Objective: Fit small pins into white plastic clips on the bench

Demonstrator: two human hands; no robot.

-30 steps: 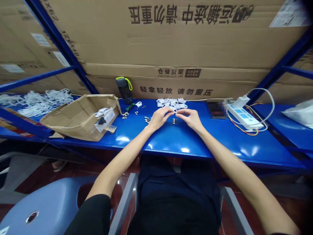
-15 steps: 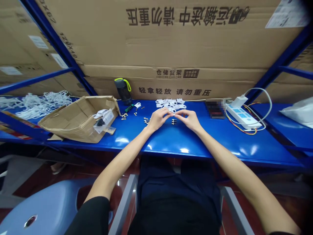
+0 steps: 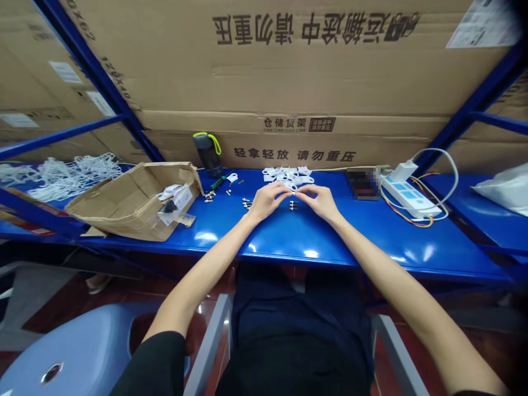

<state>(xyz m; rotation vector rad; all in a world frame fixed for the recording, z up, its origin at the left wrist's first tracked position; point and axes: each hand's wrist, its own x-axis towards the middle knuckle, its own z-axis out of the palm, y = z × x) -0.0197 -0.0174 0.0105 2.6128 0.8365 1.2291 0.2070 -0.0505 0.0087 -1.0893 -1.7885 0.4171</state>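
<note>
My left hand point(image 3: 266, 202) and my right hand point(image 3: 319, 202) meet fingertip to fingertip over the blue table point(image 3: 284, 236). Between their pinched thumbs and fingers is a small light-coloured piece point(image 3: 293, 193), too tiny to make out. Just beyond the fingers lies a pile of white plastic parts point(image 3: 289, 175) with round holes. A few small pins with dark and brass-coloured parts point(image 3: 293, 205) lie in a column below the fingertips. More such pins point(image 3: 246, 204) lie left of my left hand, partly hidden by it.
An open cardboard box point(image 3: 124, 214) with plastic bags stands left. Behind it are a dark bottle point(image 3: 208, 157), a green-handled screwdriver point(image 3: 218, 182) and small brass-coloured bits point(image 3: 209, 196). On the right lie a dark tray point(image 3: 363, 184) and a power strip point(image 3: 412, 197) with cables. White cords point(image 3: 74, 175) heap far left.
</note>
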